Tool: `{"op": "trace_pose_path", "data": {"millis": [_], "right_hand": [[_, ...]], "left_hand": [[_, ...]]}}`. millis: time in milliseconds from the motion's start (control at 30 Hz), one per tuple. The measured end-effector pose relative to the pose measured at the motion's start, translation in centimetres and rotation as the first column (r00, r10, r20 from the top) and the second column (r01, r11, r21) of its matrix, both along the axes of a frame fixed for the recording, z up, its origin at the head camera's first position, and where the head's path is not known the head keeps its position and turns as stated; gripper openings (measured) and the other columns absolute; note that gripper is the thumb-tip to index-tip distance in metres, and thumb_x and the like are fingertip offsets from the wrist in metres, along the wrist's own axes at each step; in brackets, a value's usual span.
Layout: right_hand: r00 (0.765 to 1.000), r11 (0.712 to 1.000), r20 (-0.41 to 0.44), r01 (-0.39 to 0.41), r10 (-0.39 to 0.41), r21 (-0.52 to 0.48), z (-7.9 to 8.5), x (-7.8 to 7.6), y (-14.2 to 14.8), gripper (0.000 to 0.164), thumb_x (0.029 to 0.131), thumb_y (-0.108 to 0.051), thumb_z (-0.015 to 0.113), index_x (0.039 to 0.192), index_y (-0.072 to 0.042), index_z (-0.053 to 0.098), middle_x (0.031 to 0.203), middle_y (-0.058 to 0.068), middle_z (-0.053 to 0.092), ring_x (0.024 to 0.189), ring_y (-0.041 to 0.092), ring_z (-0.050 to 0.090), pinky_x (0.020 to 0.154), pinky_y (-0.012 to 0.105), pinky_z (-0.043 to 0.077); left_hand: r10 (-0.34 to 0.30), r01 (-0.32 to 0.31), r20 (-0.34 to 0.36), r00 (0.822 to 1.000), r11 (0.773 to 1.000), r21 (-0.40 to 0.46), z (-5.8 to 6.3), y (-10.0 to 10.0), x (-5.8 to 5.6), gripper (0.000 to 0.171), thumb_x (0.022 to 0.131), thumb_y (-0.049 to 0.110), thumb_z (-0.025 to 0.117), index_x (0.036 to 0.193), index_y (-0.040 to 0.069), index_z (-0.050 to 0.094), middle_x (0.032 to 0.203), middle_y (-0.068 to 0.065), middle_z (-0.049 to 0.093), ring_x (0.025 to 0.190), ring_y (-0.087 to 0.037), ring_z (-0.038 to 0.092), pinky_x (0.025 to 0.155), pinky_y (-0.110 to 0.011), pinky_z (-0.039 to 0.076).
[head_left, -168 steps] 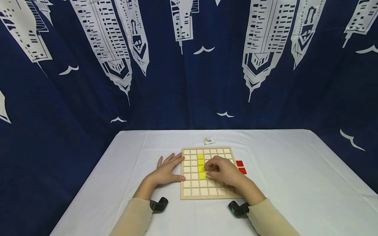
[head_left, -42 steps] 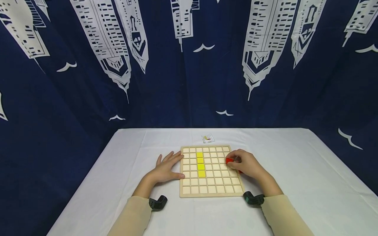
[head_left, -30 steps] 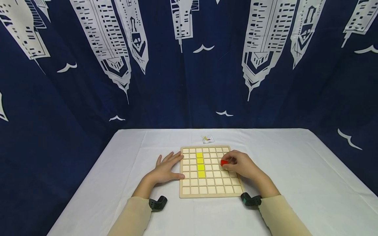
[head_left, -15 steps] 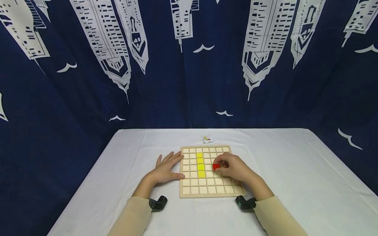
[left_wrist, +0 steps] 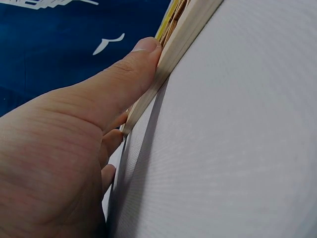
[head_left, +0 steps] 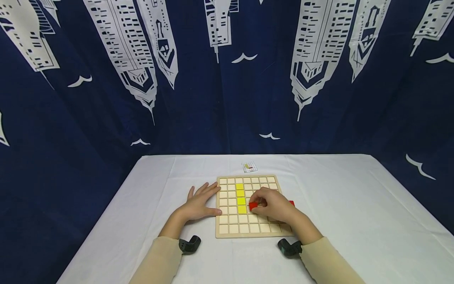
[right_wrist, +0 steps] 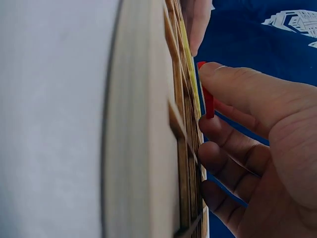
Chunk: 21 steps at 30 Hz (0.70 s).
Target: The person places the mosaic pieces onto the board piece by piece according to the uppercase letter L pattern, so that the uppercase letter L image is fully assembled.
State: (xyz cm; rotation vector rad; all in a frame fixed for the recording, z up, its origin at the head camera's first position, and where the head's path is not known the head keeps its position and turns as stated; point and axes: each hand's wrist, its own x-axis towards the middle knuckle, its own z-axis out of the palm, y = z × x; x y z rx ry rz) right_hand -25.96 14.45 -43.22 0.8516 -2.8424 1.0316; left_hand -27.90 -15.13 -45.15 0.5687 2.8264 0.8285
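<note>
A wooden grid board (head_left: 255,236) lies on the white table, with a column of yellow square tiles (head_left: 241,201) set in its cells. My right hand (head_left: 274,205) pinches a red square tile (head_left: 253,206) between thumb and fingers, just right of the lowest yellow tile. In the right wrist view that red tile (right_wrist: 207,91) is seen edge-on, close over the grid. My left hand (head_left: 196,206) has its fingers spread, with thumb and fingertips touching the board's left edge. The left wrist view shows the thumb (left_wrist: 133,69) on the wooden rim (left_wrist: 173,59).
Another red tile (head_left: 291,202) lies at the board's right edge, partly hidden by my right hand. A small printed grid card (head_left: 249,167) lies behind the board. A dark blue curtain (head_left: 227,98) with a white city print hangs beyond the table (head_left: 184,169).
My right hand has picked up a red tile from beside the board and carried it left and nearer over the grid to the yellow column. My left hand stays at the rim.
</note>
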Motion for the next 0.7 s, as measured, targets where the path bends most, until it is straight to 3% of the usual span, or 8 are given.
{"op": "trace_pose_path", "data": {"millis": [700], "right_hand": [[0.998, 0.999, -0.059, -0.003, 0.006, 0.054, -0.31, 0.31, -0.61, 0.019, 0.081, -0.020, 0.082, 0.096, -0.020, 0.071, 0.089, -0.005, 0.062, 0.073, 0.007, 0.049, 0.067, 0.019, 0.043]], "left_hand": [[-0.013, 0.013, -0.012, 1.000, 1.000, 0.004, -0.30, -0.09, -0.23, 0.089, 0.080, 0.051, 0.078, 0.154, 0.022, 0.040, 0.167, 0.004, 0.024, 0.158, -0.029, 0.009, 0.122, -0.064, -0.013]]}}
